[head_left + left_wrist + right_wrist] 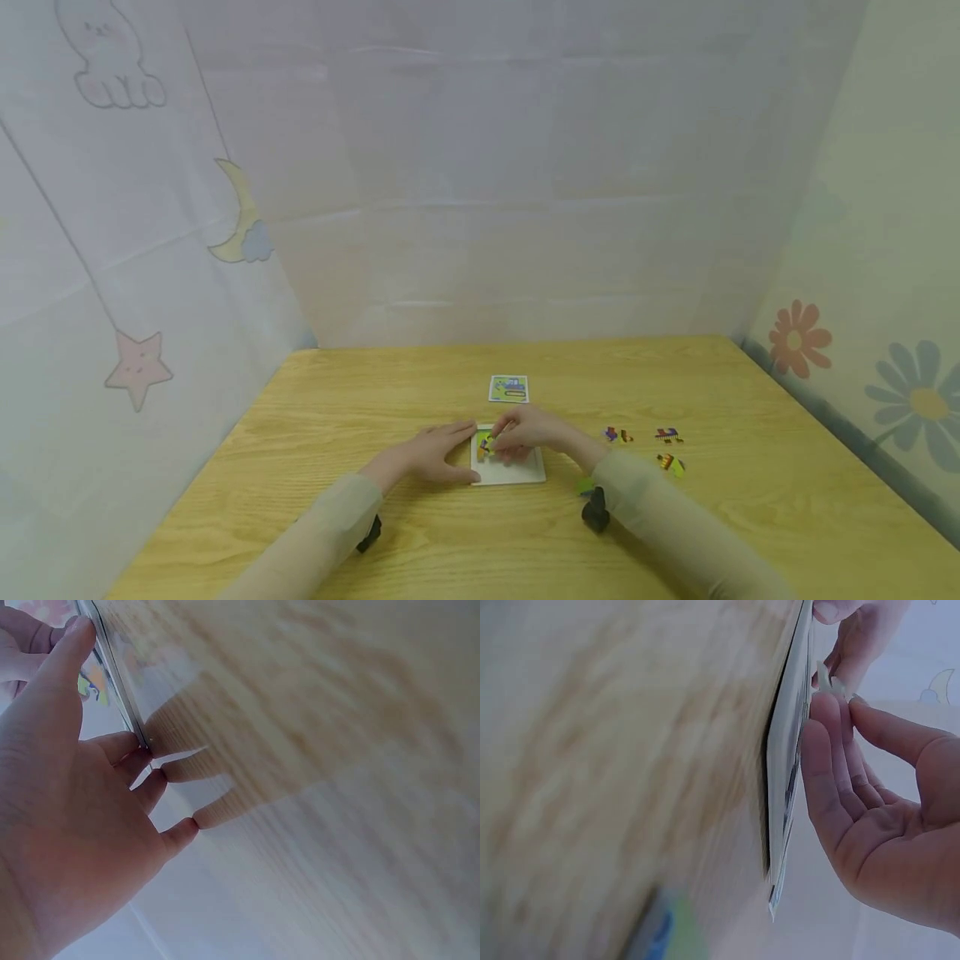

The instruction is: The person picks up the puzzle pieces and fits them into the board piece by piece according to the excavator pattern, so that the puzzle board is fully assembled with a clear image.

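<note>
Fingers of the right hand (pixel 531 428) pinch a small puzzle piece (pixel 824 678) over the left part of a white tray (pixel 516 474). Left hand (pixel 435 456): fingers spread, touching the tray's left edge. Picture card (pixel 509 388): beyond. Loose pieces (pixel 677 467): wooden table (pixel 360 392), right.

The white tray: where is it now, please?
In the head view, the white tray lies below centre on the table, left hand at its left edge, right hand over it.
</note>
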{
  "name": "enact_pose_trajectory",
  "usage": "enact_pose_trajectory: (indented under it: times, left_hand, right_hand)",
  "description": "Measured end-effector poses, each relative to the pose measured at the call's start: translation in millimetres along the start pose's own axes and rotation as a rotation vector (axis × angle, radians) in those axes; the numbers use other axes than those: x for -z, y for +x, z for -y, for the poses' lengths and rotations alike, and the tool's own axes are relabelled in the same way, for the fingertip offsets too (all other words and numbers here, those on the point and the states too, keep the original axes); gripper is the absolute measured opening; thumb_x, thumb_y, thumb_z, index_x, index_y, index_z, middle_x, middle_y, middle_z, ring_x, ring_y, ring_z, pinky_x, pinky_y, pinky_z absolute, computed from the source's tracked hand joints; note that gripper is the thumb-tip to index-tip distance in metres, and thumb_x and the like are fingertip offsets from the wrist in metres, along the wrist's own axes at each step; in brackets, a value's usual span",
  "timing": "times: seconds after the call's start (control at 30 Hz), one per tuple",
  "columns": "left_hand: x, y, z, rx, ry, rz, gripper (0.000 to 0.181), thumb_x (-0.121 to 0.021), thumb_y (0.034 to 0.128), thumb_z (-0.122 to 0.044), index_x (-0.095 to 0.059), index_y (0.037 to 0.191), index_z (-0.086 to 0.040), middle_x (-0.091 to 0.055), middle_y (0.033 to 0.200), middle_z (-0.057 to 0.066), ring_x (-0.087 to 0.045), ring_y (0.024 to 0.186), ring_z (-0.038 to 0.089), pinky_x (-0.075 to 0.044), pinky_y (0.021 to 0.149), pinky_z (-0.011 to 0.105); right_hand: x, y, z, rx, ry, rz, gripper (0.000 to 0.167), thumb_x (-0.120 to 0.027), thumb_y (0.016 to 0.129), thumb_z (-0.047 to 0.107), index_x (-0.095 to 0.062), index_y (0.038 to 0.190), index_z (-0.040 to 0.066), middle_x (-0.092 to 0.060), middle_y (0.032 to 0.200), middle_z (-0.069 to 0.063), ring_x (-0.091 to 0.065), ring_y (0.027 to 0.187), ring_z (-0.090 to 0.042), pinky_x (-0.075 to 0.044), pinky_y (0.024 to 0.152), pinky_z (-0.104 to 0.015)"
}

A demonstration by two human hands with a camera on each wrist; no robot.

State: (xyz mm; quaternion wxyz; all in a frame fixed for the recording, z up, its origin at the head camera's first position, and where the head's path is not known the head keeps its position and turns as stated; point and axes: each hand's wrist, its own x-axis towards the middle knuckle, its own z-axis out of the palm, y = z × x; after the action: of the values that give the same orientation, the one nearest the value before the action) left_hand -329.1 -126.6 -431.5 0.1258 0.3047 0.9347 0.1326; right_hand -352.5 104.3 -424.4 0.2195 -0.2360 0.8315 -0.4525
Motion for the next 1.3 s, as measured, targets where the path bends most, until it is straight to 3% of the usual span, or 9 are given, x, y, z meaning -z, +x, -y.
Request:
enact_pose_trajectory:
  times: [0.2,0.6,1.3]
  left_hand:
    - [0.6,-1.6,-0.7,-0.001,-0.006,-0.002,0.084,-0.057,0.0864,-0.056,-0.025,0.149,-0.011,-0.022,0.156,0.005,-0.024,0.142,0.029,-0.017,0.113,0.058]
    - [-1.5,1.8,1.1,0.003,0.022,0.004,0.085,-0.055,0.0857,-0.06,-0.025,0.15,-0.013,-0.022,0.156,0.004,-0.024,0.142,0.027,-0.018,0.113,0.056]
    - [-0.7,0.7,1.2,-0.003,0.022,-0.005,0.084,-0.056,0.0858,-0.059,-0.027,0.149,-0.011,-0.024,0.155,0.006,-0.026,0.141,0.029,-0.019,0.113,0.056]
  right_hand:
    - [-1.9,2.1,-2.4,-0.007,0.028,0.013,0.027,-0.065,0.087,0.014,-0.061,0.107,-0.004,-0.07,0.077,-0.008,-0.069,0.067,-0.019,-0.058,0.062,-0.032]
    - [-6.2,4.7,-4.1,-0.057,0.043,-0.024,0.016,-0.063,0.088,0.012,-0.063,0.098,0.0,-0.069,0.073,-0.008,-0.067,0.06,-0.015,-0.058,0.058,-0.031]
    - [-8.2,6.4,-2.7,-0.07,-0.065,-0.052,0.015,-0.066,0.087,0.015,-0.065,0.096,0.003,-0.066,0.066,-0.005,-0.061,0.052,-0.012,-0.054,0.05,-0.026]
